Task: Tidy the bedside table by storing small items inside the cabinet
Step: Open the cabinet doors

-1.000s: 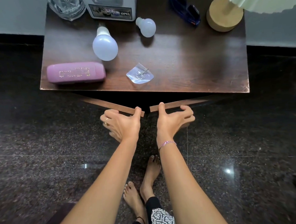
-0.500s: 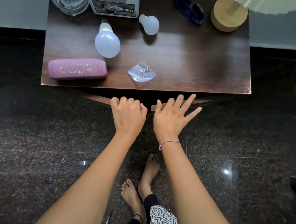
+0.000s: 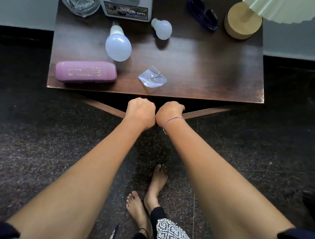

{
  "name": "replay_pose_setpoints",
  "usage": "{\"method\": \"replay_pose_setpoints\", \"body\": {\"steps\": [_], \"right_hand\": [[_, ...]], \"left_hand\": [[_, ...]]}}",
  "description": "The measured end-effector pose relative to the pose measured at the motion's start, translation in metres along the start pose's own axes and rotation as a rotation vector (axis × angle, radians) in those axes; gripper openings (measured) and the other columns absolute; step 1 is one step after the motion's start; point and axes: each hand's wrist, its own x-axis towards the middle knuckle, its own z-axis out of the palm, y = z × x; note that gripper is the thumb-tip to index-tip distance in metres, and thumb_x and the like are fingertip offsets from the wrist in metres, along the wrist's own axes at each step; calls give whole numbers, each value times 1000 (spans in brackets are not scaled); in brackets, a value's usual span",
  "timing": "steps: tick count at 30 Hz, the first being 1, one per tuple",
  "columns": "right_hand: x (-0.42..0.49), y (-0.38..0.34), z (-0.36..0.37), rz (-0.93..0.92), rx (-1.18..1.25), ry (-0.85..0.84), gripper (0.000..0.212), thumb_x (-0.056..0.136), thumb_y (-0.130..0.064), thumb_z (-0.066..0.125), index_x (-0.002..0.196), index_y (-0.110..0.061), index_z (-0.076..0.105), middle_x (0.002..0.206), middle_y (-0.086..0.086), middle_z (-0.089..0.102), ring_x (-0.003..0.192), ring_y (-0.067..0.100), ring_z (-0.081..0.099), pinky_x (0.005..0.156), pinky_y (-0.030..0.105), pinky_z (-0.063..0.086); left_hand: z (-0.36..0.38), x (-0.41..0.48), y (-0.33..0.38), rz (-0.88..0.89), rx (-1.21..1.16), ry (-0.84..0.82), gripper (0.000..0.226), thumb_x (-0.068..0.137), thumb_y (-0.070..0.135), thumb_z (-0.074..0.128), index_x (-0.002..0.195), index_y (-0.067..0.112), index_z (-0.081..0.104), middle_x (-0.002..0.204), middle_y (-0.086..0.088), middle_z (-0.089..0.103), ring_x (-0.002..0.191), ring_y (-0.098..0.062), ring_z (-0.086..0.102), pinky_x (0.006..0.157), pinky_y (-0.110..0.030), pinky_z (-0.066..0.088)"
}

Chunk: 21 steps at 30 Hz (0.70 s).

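The dark wooden bedside table (image 3: 204, 64) carries a pink case (image 3: 85, 72), a large bulb (image 3: 118, 46), a small bulb (image 3: 163, 29) and a clear adhesive hook (image 3: 152, 78). Below its front edge the two cabinet doors stand ajar in a V, the left door (image 3: 102, 107) and the right door (image 3: 206, 112). My left hand (image 3: 141, 109) and my right hand (image 3: 169, 111) sit side by side where the doors' free edges meet. Both hands bend down into the dark gap, so their fingers are hidden.
At the back of the table stand a glass (image 3: 80, 4), a white OPEL box (image 3: 126, 9), dark sunglasses (image 3: 203, 15) and a lamp's round wooden base (image 3: 242, 20). The floor is dark polished stone. My bare feet (image 3: 150, 193) are below the arms.
Both hands left the doors' top edges, passed over them with fingers spread, and now curl down between the doors closer to the table. The doors stay ajar.
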Motion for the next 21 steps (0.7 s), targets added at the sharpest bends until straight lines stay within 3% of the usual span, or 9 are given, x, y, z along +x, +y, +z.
{"method": "replay_pose_setpoints", "body": {"steps": [5, 7, 9, 11, 13, 15, 17, 19, 21], "right_hand": [[-8, 0, -3, -123, -92, -178, 31, 90, -18, 50, 118, -8, 61, 125, 11, 60, 112, 32, 59, 87, 44, 54], [-9, 3, 7, -127, -91, -247, 32, 90, -21, 55, 119, -10, 61, 127, 10, 59, 114, 32, 57, 90, 45, 53], [-10, 7, 25, -65, 24, -323, 45, 90, -26, 57, 133, -11, 49, 140, 12, 47, 127, 32, 45, 104, 48, 41], [-12, 10, 44, -40, 123, -371, 60, 90, -23, 58, 143, -11, 33, 149, 14, 32, 139, 34, 27, 116, 51, 19], [-12, 9, 57, -77, 88, -407, 56, 88, -28, 60, 139, -16, 40, 149, 12, 34, 140, 35, 24, 116, 54, 9], [-11, 7, 64, -88, 47, -441, 54, 86, -38, 62, 135, -20, 47, 146, 8, 40, 139, 35, 27, 115, 56, 9], [-13, 5, 65, -85, -15, -445, 55, 84, -39, 63, 134, -21, 47, 146, 8, 41, 139, 36, 27, 114, 57, 9], [-14, 5, 69, -90, -51, -425, 53, 84, -33, 65, 132, -18, 49, 146, 9, 40, 139, 38, 26, 115, 59, 8], [-17, 3, 75, -91, -88, -411, 45, 86, -24, 63, 129, -16, 52, 145, 12, 42, 137, 40, 28, 114, 59, 10]], "left_hand": [[12, -14, 8, 76, 74, -70, 29, 86, 35, 49, 98, 15, 67, 105, -6, 69, 101, -28, 64, 70, -29, 43], [19, -17, 8, 104, 141, -98, 33, 87, 38, 50, 101, 14, 66, 107, -5, 68, 102, -27, 63, 70, -30, 44], [23, -17, 8, 114, 180, -137, 33, 85, 38, 53, 104, 14, 66, 108, -4, 68, 102, -26, 63, 67, -30, 42], [28, -16, 7, 114, 197, -190, 31, 84, 36, 55, 103, 15, 66, 106, -2, 68, 99, -25, 64, 65, -30, 40], [34, -16, 4, 63, 185, -279, 29, 84, 35, 56, 103, 16, 66, 105, -2, 67, 98, -24, 63, 65, -31, 41], [40, -17, 1, -10, 80, -387, 35, 85, 34, 54, 112, 15, 63, 115, -7, 62, 108, -27, 56, 73, -36, 44], [49, -19, -3, -30, -9, -512, 47, 88, 34, 50, 130, 14, 49, 134, -12, 48, 124, -31, 44, 92, -43, 44], [52, -21, -8, -16, -22, -647, 55, 91, 38, 43, 141, 17, 35, 145, -11, 38, 132, -31, 38, 105, -46, 36], [55, -24, -10, 4, 87, -761, 62, 90, 53, 37, 144, 24, 31, 150, -4, 34, 137, -29, 33, 111, -46, 27]]}}
